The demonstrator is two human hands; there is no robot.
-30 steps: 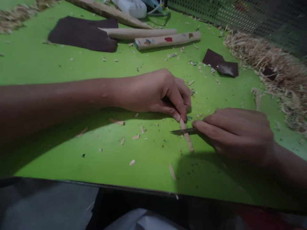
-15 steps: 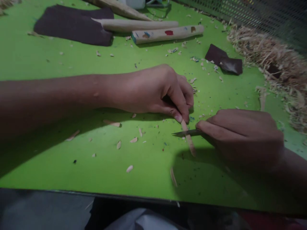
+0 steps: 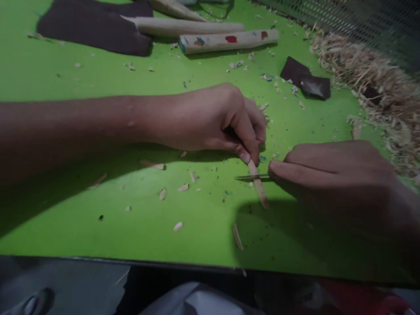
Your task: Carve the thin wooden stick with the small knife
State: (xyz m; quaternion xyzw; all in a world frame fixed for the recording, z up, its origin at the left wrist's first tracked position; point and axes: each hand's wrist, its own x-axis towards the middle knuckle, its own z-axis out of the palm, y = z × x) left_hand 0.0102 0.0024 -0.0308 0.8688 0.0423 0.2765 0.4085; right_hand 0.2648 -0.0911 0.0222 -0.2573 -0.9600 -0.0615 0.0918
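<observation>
Between the thumb and forefinger of my left hand [image 3: 226,122] is the upper end of a thin wooden strip [image 3: 261,192], which slants down over the green table [image 3: 203,245]. My right hand [image 3: 337,179] is closed round a small knife whose handle is hidden in the fist. Pointing left, the narrow knife blade [image 3: 244,177] lies across the strip, a little below my left fingertips. Small wood chips [image 3: 177,226] are scattered about both hands, and a longer curved sliver [image 3: 237,237] lies below the strip.
A dark sandpaper sheet [image 3: 92,28] lies at the back left under a pale wooden stick [image 3: 187,27]. Beside it is a paint-marked stick [image 3: 229,41]. Folded sandpaper [image 3: 305,78] and heaped shavings [image 3: 367,70] are at the right, near a perforated panel [image 3: 344,26].
The view has shifted slightly, so most things sit a little higher. My right hand has tilted a bit, and the blade now shows thinner, nearly edge-on. Both hands keep their hold.
</observation>
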